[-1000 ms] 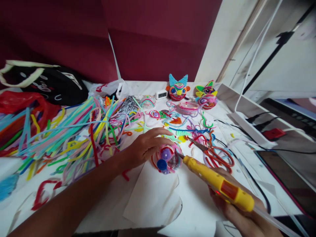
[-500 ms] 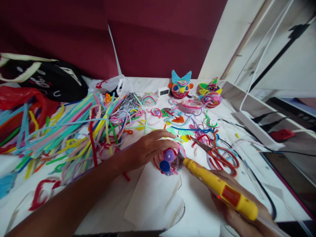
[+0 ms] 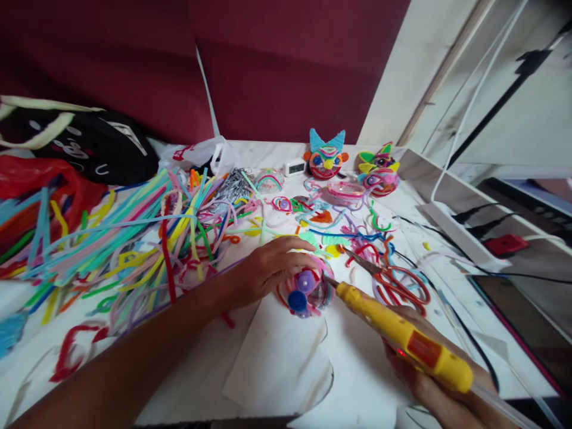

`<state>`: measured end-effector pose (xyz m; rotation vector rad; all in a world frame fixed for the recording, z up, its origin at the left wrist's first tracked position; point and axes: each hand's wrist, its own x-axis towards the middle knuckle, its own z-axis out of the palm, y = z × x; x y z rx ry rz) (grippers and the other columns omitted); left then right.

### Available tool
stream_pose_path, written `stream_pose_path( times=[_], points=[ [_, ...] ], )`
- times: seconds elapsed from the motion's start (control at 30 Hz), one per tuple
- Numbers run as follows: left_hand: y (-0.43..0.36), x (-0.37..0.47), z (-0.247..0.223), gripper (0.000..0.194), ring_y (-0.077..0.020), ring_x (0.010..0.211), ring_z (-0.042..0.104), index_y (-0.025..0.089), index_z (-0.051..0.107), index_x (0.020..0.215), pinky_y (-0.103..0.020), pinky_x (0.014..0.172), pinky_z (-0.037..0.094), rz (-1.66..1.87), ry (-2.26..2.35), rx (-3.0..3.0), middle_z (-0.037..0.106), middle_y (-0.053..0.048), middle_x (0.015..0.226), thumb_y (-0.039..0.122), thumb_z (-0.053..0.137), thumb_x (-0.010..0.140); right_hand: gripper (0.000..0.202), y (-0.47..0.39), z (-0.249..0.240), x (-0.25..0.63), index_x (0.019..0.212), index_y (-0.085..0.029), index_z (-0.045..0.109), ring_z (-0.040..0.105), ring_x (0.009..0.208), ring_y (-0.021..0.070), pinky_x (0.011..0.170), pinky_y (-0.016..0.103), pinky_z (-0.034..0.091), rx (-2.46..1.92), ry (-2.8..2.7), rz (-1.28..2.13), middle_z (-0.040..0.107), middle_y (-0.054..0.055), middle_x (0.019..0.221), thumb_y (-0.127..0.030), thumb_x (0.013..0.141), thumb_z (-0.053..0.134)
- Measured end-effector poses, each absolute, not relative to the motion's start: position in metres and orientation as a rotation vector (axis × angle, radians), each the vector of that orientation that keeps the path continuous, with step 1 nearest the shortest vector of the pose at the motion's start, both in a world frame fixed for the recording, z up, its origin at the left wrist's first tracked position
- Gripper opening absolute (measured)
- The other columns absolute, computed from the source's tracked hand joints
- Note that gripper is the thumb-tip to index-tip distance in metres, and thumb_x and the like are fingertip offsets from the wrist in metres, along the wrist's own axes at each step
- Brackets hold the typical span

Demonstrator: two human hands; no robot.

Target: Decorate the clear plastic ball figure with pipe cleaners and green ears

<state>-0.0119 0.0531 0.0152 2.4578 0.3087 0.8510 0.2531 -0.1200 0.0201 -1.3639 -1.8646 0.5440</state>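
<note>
Head view, clock centred on the decorated ball [image 3: 306, 283], which sits on the white tabletop [image 3: 357, 369] near the edge. Left hand [image 3: 268, 268] comes in from 9–10 o'clock, fingers curled over the ball's top and clamped on it; thumb contact hidden. Right hand [image 3: 415, 378] is at 4 o'clock, closed round the yellow glue gun [image 3: 379, 319], nozzle aimed up at the ball's 3 o'clock side. Hands apart. Can't tell if the nozzle touches or if glue is out.

Around it: paper sheet [image 3: 272, 363] at 6–7, orange-handled scissors [image 3: 404, 283] at 3, horned figure [image 3: 328, 161] at 12–1, pipe-cleaner bundle [image 3: 129, 235] at 9–10.

How I'd run it: brace ball from 10 o'clock, firm but no squeeze, shell looks thin. Fingertips stay off the 2–3 o'clock side; assume the nozzle is hot. Bring tip right to the seat, short squeeze, small dot, lift off with a slight twist to cut strings. Steer from the wrist, so the rear glue stick doesn't drag the aim. Too much glue would likely mat the fuzzy trim; too much dwell could soften the shell. Press lightly until it grabs.
</note>
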Motion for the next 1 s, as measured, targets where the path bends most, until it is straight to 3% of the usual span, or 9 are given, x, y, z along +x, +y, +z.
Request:
stream_pose_path(
  times=[0.17,0.33,0.53,0.7,0.87,1.0],
  points=[
    [0.0523,-0.0129,0.0139,0.031,-0.0198,0.127,0.052,0.019,0.06,0.124,-0.03,0.107,0.042,0.863,0.301,2.453,0.059,-0.012,0.13,0.019,0.04,0.101,0.035,-0.1188,0.0207,0.2536,0.127,-0.033,0.056,0.071,0.079,0.0251,0.062,0.034,0.06,-1.375,-1.884,0.571,0.069,0.008,0.109,-0.024,0.095,0.044],
    [0.0516,-0.0128,0.0137,0.033,-0.0208,0.127,0.053,0.021,0.061,0.123,-0.032,0.106,0.043,0.861,0.308,2.44,0.059,-0.012,0.131,0.024,0.036,0.102,0.033,-0.1197,0.0199,0.2517,0.124,-0.033,0.058,0.07,0.096,0.0287,0.079,0.038,0.06,-1.369,-1.842,0.569,0.069,0.007,0.113,-0.025,0.094,0.047],
    [0.0514,-0.0127,0.0121,0.037,-0.021,0.126,0.053,0.021,0.063,0.122,-0.033,0.106,0.043,0.869,0.307,2.43,0.059,-0.013,0.13,0.031,0.033,0.103,0.026,-0.118,0.0258,0.2447,0.114,-0.028,0.064,0.07,0.077,0.0226,0.078,0.033,0.059,-1.405,-1.765,0.672,0.07,0.006,0.099,-0.027,0.092,0.05],
    [0.0507,-0.0135,0.0125,0.036,-0.0208,0.127,0.052,0.022,0.063,0.121,-0.033,0.107,0.043,0.851,0.321,2.43,0.058,-0.012,0.131,0.031,0.033,0.103,0.029,-0.1177,0.0258,0.2461,0.113,-0.029,0.066,0.07,0.082,0.0225,0.076,0.031,0.058,-1.39,-1.74,0.663,0.07,0.005,0.104,-0.023,0.088,0.054],
    [0.0504,-0.0132,0.0141,0.035,-0.0199,0.128,0.052,0.022,0.062,0.122,-0.032,0.107,0.043,0.853,0.314,2.456,0.058,-0.012,0.131,0.028,0.034,0.103,0.028,-0.1199,0.0233,0.2454,0.113,-0.029,0.068,0.069,0.085,0.0242,0.07,0.032,0.059,-1.406,-1.69,0.72,0.07,0.007,0.109,-0.028,0.088,0.055],
    [0.05,-0.0129,0.0158,0.035,-0.0199,0.127,0.053,0.021,0.063,0.121,-0.03,0.106,0.043,0.858,0.317,2.463,0.059,-0.012,0.131,0.028,0.034,0.103,0.028,-0.1213,0.0235,0.2459,0.113,-0.029,0.069,0.07,0.088,0.0244,0.076,0.032,0.059,-1.407,-1.659,0.717,0.07,0.007,0.11,-0.026,0.087,0.058]
  ],
)
